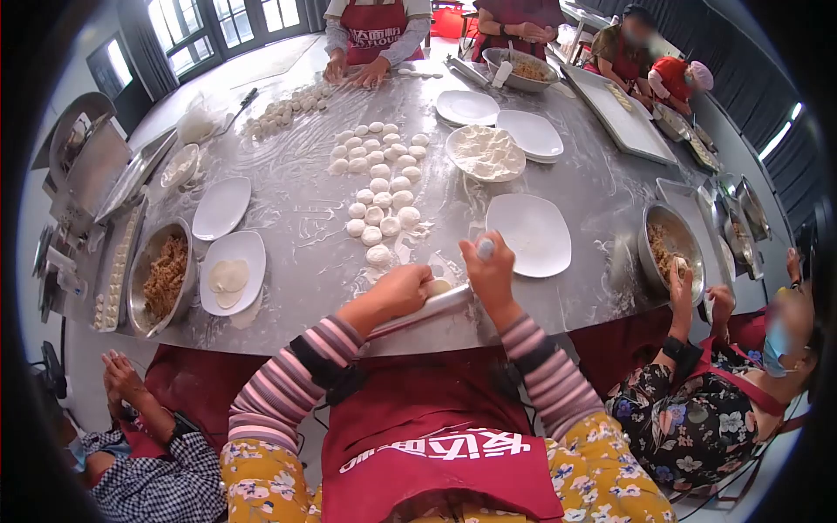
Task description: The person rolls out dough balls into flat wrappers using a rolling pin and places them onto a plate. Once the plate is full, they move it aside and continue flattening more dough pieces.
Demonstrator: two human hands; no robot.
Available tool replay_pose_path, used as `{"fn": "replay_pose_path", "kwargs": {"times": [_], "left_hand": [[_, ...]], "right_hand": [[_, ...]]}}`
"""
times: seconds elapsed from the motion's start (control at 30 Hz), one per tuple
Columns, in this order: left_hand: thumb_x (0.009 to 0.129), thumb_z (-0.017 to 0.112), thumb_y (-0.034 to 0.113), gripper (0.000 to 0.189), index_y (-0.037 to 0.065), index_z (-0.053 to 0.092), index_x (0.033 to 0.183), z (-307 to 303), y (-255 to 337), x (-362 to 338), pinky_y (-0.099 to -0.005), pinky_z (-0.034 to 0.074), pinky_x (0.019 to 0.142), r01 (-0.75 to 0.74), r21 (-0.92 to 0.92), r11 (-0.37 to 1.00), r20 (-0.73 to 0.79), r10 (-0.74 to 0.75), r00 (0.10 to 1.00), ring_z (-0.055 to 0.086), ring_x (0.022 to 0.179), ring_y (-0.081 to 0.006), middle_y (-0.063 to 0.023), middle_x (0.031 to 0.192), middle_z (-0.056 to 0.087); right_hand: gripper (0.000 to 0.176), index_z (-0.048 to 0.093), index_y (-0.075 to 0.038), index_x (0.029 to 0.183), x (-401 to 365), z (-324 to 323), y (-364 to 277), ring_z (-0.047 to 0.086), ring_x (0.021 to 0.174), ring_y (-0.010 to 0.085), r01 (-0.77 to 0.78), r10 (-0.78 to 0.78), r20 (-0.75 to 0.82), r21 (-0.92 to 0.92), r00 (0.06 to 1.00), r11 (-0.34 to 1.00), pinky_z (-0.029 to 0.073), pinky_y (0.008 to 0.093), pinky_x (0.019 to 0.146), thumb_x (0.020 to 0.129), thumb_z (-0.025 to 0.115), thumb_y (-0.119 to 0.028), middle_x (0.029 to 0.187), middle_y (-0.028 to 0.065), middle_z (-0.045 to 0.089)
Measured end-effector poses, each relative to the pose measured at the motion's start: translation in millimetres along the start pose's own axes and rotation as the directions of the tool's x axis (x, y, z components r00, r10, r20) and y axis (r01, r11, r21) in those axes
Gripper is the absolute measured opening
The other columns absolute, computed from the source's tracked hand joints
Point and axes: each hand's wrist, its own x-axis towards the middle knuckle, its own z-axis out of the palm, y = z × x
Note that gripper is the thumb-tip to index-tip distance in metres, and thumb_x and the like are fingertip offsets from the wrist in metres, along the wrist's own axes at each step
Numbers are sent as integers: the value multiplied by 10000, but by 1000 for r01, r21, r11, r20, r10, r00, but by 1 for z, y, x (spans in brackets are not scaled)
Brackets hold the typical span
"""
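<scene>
My left hand is closed, its fingertips on the edge of a round dough wrapper near the table's front edge. Closed around a pale rolling pin is my right hand, with a greyish end showing above the fist. The pin lies slantwise in front of the wrapper, partly hidden by my hands. Just beyond, many flattened dough pieces cover the floured middle of the table. To the right of my right hand stands a square white plate dusted with flour.
A bowl of flour stands beyond the plate. Finished wrappers lie on a white plate at left, beside a metal bowl of filling. Co-workers sit or stand around the table; one at right holds a dumpling over another filling bowl.
</scene>
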Motion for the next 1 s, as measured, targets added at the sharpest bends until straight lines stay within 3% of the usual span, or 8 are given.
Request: {"fn": "replay_pose_path", "kwargs": {"times": [0.07,0.13,0.37,0.47,0.67,0.77,0.87,1.0], "left_hand": [[805,585,201,221,-9,626,861,-3,8,6,-433,465,713,47,35,998,-47,-45,998,610,809,-380,-223,831,634],[798,589,200,220,-9,628,856,-1,6,8,-433,465,714,25,75,997,-25,-23,999,610,810,-380,-222,828,634],[759,579,119,202,-5,622,912,-5,-11,-3,-433,463,734,9,-51,999,31,-8,999,609,835,-383,-251,849,621],[772,569,109,196,-12,613,919,-2,-9,-1,-412,463,726,-13,-46,999,27,15,1000,615,830,-354,-241,845,624],[790,564,97,167,-20,601,902,-2,-2,8,-389,464,701,13,79,997,-14,-12,1000,623,805,-311,-210,831,635],[792,558,71,138,-15,597,893,0,-16,6,-377,464,682,32,13,999,-13,-32,999,615,770,-282,-180,806,635],[792,556,49,117,-9,593,888,-2,-24,-2,-354,463,662,31,-112,993,-10,-33,999,595,728,-239,-143,772,624],[804,564,60,115,-5,594,895,2,-24,-3,-337,460,649,-89,-31,996,-69,87,994,577,698,-194,-124,752,615]], "right_hand": [[241,468,-39,705,7,4,-3,466,441,106,101,-101,1,-25,995,995,360,274,403,758,703,-43,524,34,465],[258,477,-32,731,2,0,-7,472,474,265,23,-22,8,-60,1000,998,401,353,474,722,733,-66,573,124,490],[262,479,-32,740,-56,-47,-10,471,466,278,-254,248,69,108,966,961,408,353,468,723,737,-75,566,126,492],[264,480,-39,734,-14,-15,-4,470,469,283,59,-63,-44,-94,997,994,400,351,464,718,741,-77,568,130,495],[270,470,-41,720,-4,-8,-6,462,474,275,121,-123,-13,-121,992,985,398,346,470,718,739,-74,566,126,483],[260,474,-42,720,-48,-43,-8,455,475,217,-165,165,28,-12,986,986,401,328,473,729,733,-71,565,105,480],[256,479,-42,719,-64,-53,-14,460,477,212,-253,251,39,75,967,964,406,324,475,731,733,-72,569,106,489],[266,468,-39,731,-10,-11,-2,470,470,281,91,-99,-35,-175,994,980,398,370,472,735,729,-89,573,121,490]]}}
